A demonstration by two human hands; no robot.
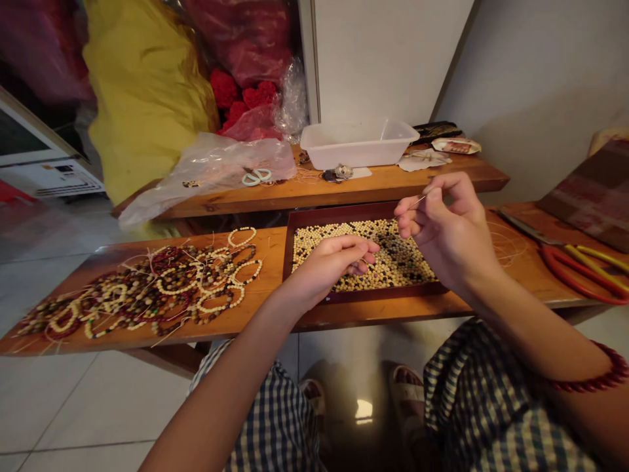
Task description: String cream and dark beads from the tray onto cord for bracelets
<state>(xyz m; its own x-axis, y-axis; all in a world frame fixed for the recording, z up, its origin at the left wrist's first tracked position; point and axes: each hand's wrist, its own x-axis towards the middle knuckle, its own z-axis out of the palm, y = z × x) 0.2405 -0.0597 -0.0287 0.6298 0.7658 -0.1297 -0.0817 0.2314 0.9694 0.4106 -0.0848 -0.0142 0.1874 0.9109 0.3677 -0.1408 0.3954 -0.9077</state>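
A shallow dark-red tray [314, 299] holds loose small beads [393, 252], mostly cream with a darker patch. My left hand [339, 259] hovers over the tray's middle, thumb and fingers pinched together; what sits between them is too small to make out. Higher and to the right is my right hand [452, 226], its thumb and forefinger closed on a thin needle-like strand [417, 201]. That strand slants down to the left past the other fingers. A heap of beaded bracelets [167, 285], some with loose thread ends, lies on the bench to the left.
Red- and yellow-handled cutters [580, 265] lie right of the tray, near loose clear line [506, 242] and a cardboard box [594, 190]. On the rear bench are a white plastic bin [358, 144], small scissors [256, 177] and a clear plastic bag [211, 167].
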